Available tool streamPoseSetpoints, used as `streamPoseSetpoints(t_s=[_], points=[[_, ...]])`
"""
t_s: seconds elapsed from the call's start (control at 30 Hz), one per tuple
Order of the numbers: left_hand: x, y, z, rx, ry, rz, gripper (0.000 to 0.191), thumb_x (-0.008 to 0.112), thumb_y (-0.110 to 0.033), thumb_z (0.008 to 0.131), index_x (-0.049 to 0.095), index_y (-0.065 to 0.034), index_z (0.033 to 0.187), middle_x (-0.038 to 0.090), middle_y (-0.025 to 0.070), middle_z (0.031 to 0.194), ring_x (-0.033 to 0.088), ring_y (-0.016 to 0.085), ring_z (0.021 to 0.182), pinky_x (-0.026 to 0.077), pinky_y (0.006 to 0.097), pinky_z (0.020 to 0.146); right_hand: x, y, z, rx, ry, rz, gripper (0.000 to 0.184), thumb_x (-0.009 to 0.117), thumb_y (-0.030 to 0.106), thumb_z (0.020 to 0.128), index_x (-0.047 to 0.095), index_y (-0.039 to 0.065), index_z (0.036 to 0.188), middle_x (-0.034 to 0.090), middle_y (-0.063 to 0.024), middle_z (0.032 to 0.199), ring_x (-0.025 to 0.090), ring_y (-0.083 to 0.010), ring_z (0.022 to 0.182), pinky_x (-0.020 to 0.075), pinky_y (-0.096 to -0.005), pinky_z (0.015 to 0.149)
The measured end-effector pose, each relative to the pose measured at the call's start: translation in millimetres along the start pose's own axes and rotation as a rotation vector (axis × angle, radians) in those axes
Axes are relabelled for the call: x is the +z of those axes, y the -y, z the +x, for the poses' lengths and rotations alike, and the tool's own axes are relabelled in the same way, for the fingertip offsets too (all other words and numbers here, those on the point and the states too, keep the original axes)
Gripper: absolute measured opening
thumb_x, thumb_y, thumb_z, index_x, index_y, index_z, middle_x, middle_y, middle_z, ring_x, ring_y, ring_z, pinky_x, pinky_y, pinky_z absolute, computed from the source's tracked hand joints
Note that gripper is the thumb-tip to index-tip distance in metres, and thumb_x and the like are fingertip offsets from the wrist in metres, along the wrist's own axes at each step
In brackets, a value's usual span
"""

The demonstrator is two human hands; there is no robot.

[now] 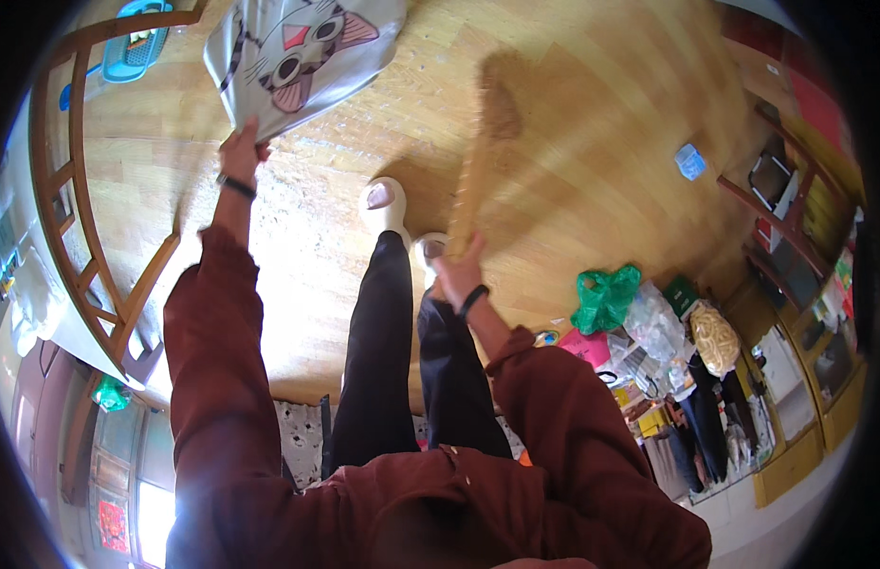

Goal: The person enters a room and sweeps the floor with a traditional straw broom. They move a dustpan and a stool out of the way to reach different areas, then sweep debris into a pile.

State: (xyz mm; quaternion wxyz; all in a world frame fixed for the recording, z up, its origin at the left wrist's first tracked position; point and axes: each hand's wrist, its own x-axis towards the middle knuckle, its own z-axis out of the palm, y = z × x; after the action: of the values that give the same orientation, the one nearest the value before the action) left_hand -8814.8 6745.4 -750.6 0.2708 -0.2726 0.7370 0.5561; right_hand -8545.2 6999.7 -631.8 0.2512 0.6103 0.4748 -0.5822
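Observation:
At the upper left, my left hand (241, 153) grips the near corner of a white cushion or cover (269, 53) printed with a cartoon cat face. The fabric hangs out ahead of the hand, and its far end is cut off by the picture's top edge. My right hand (460, 274) is closed around the handle of a brush or short broom (470, 171). Motion blurs it, so its exact kind is unclear; a brownish head (500, 99) shows at its far end. Cushion and brush are apart, both above the wood-patterned floor (383, 128).
Along the left stands a wooden frame (84, 142), with a blue plastic basket (136, 43) beyond it. A small blue container (689, 162) is on the floor at right. Nearer me are a green plastic bag (603, 299) and a crowded shelf (667, 398). Chair-like wooden furniture (781, 206) stands far right.

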Motion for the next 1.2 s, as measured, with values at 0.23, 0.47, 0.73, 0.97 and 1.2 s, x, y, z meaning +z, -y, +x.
streamPoseSetpoints(t_s=[0.23,0.47,0.73,0.97,1.2], points=[[-80,-50,-183,-0.086,-0.141,-0.125,0.035,0.050,-0.037,0.088,0.055,-0.0049,0.075,0.049,0.0015,0.057,0.043,0.009,0.049,0.035,0.0232,0.046,33,36,-72,0.093,0.524,0.119,0.074,0.056,-0.003,0.071,0.020,0.019,0.132,0.046,-0.0070,0.065,0.049,-0.0156,0.042,0.0425,-0.0316,0.033],[-166,47,-369,-0.352,-0.347,0.223,0.045,0.052,-0.044,0.085,0.052,-0.0014,0.070,0.049,0.0054,0.049,0.044,0.011,0.038,0.035,0.0243,0.034,-109,66,-73,-0.048,0.230,-0.084,0.072,0.059,0.003,0.073,0.022,0.023,0.132,0.046,-0.0045,0.062,0.046,-0.0139,0.040,0.0377,-0.0286,0.033],[-162,117,-564,-0.869,-0.654,0.053,0.032,0.051,-0.039,0.086,0.050,-0.0079,0.077,0.045,0.0035,0.050,0.041,0.012,0.035,0.035,0.0238,0.033,-291,148,114,-0.143,0.056,0.265,0.042,0.051,0.003,0.078,0.028,0.014,0.112,0.049,-0.0093,0.059,0.046,-0.0191,0.038,0.0412,-0.0311,0.033],[-70,130,-723,-0.797,-0.999,-0.306,0.032,0.060,-0.040,0.081,0.059,-0.0087,0.082,0.051,0.0017,0.057,0.044,0.011,0.042,0.036,0.0249,0.037,-157,60,32,-0.033,0.048,-0.445,0.069,0.052,0.013,0.076,0.009,0.007,0.129,0.055,-0.0274,0.093,0.060,-0.0291,0.053,0.0528,-0.0367,0.050],[27,209,-832,-0.723,-1.003,-0.468,0.029,0.062,-0.034,0.081,0.059,-0.0057,0.086,0.055,0.0045,0.060,0.047,0.015,0.041,0.037,0.0282,0.037,-100,-69,-54,0.168,0.629,-0.419,0.064,0.056,0.000,0.071,0.020,0.016,0.122,0.048,-0.0170,0.071,0.050,-0.0227,0.044,0.0446,-0.0382,0.036]])
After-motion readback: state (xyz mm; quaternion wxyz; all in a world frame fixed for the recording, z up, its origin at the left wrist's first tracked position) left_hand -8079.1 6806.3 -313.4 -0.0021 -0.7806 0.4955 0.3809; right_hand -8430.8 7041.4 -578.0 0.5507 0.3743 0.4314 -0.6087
